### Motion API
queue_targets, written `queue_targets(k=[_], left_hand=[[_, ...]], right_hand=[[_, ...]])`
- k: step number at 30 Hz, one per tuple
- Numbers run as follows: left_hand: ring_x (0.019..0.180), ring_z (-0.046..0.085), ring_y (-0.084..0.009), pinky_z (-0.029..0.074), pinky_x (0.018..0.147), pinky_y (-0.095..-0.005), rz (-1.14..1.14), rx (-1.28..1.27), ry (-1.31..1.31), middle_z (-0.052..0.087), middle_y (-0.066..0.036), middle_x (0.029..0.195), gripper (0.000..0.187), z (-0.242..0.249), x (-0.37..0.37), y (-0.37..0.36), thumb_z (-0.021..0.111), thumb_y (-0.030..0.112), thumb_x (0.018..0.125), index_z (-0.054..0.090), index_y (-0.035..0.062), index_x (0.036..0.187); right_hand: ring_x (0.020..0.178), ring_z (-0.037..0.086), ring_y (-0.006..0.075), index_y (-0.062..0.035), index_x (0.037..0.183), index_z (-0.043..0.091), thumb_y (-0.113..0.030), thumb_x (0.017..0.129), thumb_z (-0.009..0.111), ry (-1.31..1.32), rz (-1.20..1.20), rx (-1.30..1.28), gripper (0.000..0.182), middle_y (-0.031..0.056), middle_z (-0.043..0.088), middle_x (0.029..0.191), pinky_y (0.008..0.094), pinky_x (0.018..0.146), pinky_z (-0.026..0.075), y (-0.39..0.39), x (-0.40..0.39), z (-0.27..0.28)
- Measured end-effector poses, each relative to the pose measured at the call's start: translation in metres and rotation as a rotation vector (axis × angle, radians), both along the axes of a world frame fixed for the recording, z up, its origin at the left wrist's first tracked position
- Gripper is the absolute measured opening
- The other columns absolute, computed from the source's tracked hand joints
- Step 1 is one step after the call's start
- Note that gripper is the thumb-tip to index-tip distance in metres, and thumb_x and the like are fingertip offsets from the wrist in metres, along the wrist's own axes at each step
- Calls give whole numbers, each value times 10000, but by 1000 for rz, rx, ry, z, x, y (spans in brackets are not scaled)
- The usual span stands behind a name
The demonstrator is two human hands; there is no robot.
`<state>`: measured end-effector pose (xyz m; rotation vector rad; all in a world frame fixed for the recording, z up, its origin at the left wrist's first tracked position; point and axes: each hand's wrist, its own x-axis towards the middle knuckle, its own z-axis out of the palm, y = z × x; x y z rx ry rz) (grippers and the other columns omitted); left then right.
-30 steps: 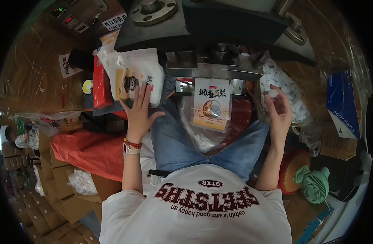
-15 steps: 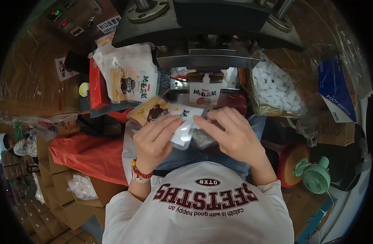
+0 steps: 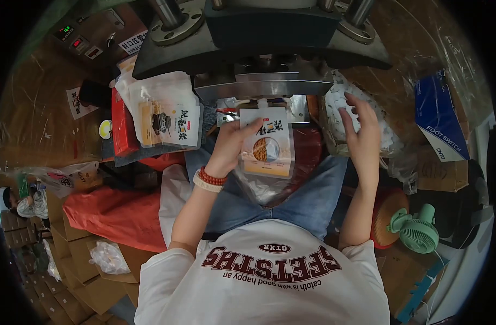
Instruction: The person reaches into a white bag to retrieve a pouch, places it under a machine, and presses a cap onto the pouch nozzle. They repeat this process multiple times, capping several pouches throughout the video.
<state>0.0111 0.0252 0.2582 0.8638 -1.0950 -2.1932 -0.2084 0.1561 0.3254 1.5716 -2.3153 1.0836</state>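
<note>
The left hand (image 3: 229, 146) is closed on a printed pouch (image 3: 267, 143), its thumb pressed flat on the front face near the left edge and its fingers largely hidden behind. The pouch hangs face up in front of the person, over the lap, its top edge with a white spout (image 3: 263, 103) pointing away, close under the metal bar (image 3: 221, 89) of a machine (image 3: 272, 32) that stands beyond both hands. Whether the spout touches the metal there, I cannot tell. The right hand (image 3: 364, 130) is well apart from the left, fingers half curled and clearly parted from the thumb, over a heap of white plastic pieces (image 3: 337, 85); white lies against white at the fingertips, so I cannot tell whether one is touched. To the left of the left hand, more pouches lie in a fanned stack (image 3: 169, 116) beside a red box (image 3: 123, 127). The step in hand looks like steadying or handling the spouted pouch at the machine with one hand while the other is at the pieces. As I judge it, the next move calls for a firm, level hold on the slick pouch on the left, and on the right a fine pinch that singles out one piece.
</note>
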Motion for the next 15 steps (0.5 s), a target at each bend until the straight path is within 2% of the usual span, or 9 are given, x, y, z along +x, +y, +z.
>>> queue_targets(k=[2, 4, 7, 9, 11, 12, 13, 14, 15], left_hand=[[792, 677, -136, 543, 699, -259, 0, 14, 24, 697, -103, 943, 261, -8, -4, -12, 684, 182, 872, 664, -53, 982], [775, 675, -134, 541, 690, -258, 16, 8, 9, 697, -100, 936, 268, -14, -8, -15, 685, 185, 871, 661, -54, 988], [749, 663, -126, 526, 689, -251, 3, -31, -46, 703, -77, 921, 299, -5, 3, -15, 687, 226, 876, 662, -36, 1018], [905, 652, -198, 506, 810, -304, 3, -437, -612, 682, -96, 1034, 372, 19, 26, -14, 695, 263, 860, 639, 2, 1119], [1099, 576, -275, 436, 946, -358, 526, -1488, -865, 629, -106, 1177, 446, 24, 61, -8, 692, 280, 841, 599, 43, 1207], [1099, 576, -275, 436, 946, -358, 523, -1489, -864, 629, -106, 1177, 446, 21, 78, -8, 692, 280, 841, 599, 43, 1207], [1144, 536, -282, 392, 986, -359, 411, -1637, -1192, 594, -92, 1241, 461, 12, 95, -9, 695, 219, 816, 584, 57, 1233], [1167, 516, -286, 370, 1006, -360, 349, -1693, -1368, 576, -85, 1274, 475, 2, 112, -8, 696, 189, 804, 577, 64, 1246], [1190, 496, -289, 348, 1026, -361, 280, -1753, -1538, 559, -78, 1306, 492, -8, 130, -7, 698, 158, 792, 570, 71, 1259]], right_hand=[[961, 569, 334, -13, 1118, 606, -58, 854, 588, 49, 3, 94, 269, 157, 611, 1024, 405, 806, 473, -12, -19, -52], [948, 565, 349, -15, 1096, 609, -57, 842, 585, 100, -10, 212, 258, 163, 602, 971, 423, 804, 471, -14, -21, -61], [941, 564, 355, -11, 1072, 602, -43, 827, 600, 95, 22, 246, 247, 159, 604, 991, 423, 795, 471, -13, -23, -62], [931, 562, 358, -9, 1059, 598, -28, 813, 606, 80, 60, 202, 247, 163, 603, 979, 418, 789, 473, -11, -28, -62], [920, 561, 360, -7, 1047, 593, -13, 799, 611, 61, 91, 169, 249, 167, 602, 967, 413, 784, 474, -10, -30, -62], [909, 570, 326, -3, 1032, 585, 2, 797, 610, -38, 92, 125, 236, 157, 602, 950, 393, 785, 474, -12, -30, -62], [897, 580, 292, 1, 1017, 578, 17, 796, 610, -138, 96, 82, 224, 147, 603, 934, 373, 785, 474, -12, -30, -61], [897, 580, 292, 1, 1017, 578, 17, 796, 610, -139, 101, 84, 224, 147, 603, 934, 373, 785, 474, -11, -27, -59], [922, 589, 240, 1, 1003, 572, 20, 817, 605, -294, 81, -16, 190, 125, 613, 955, 341, 813, 470, -9, -24, -56]])
